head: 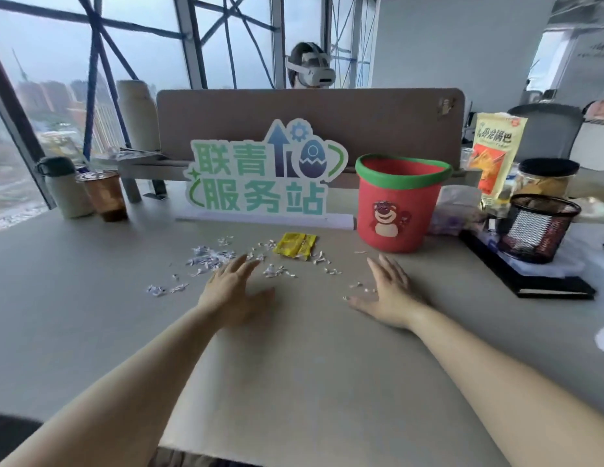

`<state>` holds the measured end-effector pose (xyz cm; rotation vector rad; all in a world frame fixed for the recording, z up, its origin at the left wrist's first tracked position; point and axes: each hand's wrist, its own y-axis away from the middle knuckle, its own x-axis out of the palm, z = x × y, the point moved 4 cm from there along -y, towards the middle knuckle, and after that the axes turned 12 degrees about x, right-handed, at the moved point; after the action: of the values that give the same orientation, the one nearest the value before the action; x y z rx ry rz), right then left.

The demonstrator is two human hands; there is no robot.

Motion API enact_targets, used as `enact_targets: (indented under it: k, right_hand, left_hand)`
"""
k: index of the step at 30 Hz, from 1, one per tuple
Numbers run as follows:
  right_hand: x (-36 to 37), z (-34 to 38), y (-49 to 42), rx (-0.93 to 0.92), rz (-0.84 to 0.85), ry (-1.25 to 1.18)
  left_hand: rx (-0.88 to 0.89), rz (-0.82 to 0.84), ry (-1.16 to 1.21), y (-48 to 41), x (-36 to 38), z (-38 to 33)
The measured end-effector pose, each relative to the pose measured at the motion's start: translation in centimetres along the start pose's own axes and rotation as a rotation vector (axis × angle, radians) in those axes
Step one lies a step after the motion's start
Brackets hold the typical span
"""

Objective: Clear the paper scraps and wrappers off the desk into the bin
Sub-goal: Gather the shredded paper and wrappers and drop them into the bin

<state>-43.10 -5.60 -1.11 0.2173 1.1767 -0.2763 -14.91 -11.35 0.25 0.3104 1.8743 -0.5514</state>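
Note:
Small white paper scraps [211, 257] lie scattered across the middle of the grey desk [74, 298], and a yellow wrapper [295, 245] lies flat among them. A red bin [400, 203] with a green rim and a bear picture stands upright at the back right of the scraps. My left hand [234, 291] rests flat on the desk, fingers apart, its fingertips touching the scraps. My right hand [390, 293] lies flat and open just in front of the bin, with a few scraps beside it. Neither hand holds anything.
A green-lettered sign [260, 176] stands behind the scraps against a brown divider [310, 116]. A flask [62, 187] and a cup [105, 195] stand back left. A black mesh holder [536, 227], a snack bag [496, 156] and a black notebook [550, 284] crowd the right. A person with a headset sits behind the divider.

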Motion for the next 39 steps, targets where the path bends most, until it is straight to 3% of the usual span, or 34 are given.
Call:
enact_targets:
  k: [5, 10, 16, 27, 31, 35, 39]
  right_hand:
    - [1.1, 0.2, -0.6, 0.139, 0.005, 0.100]
    - [1.9, 1.7, -2.6, 0.080, -0.031, 0.096]
    - [2.6, 4.2, -5.8, 0.014, 0.006, 0.102]
    - [4.0, 11.1, -7.2, -0.229, 0.079, 0.042]
    - [4.3, 11.9, -7.6, -0.172, 0.066, 0.059]
    - [5.2, 13.3, -8.2, -0.178, 0.133, 0.097]
    - [6.0, 15.5, -8.4, -0.293, 0.160, 0.100]
  left_hand:
    - [-0.026, 0.010, -0.122, 1.1, 1.4, 1.1]
    - [-0.047, 0.127, -0.165, -0.2, 2.4, 1.7]
    - [-0.033, 0.110, -0.159, -2.4, 2.7, 2.4]
    - [-0.056, -0.147, -0.184, -3.1, 0.8, 3.0]
    - [-0.216, -0.103, -0.257, 0.0, -1.0, 6.6]
    - [-0.467, -0.005, -0.147, 2.0, -1.6, 9.7]
    - [-0.467, 0.057, -0.103, 0.4, -0.8, 9.9]
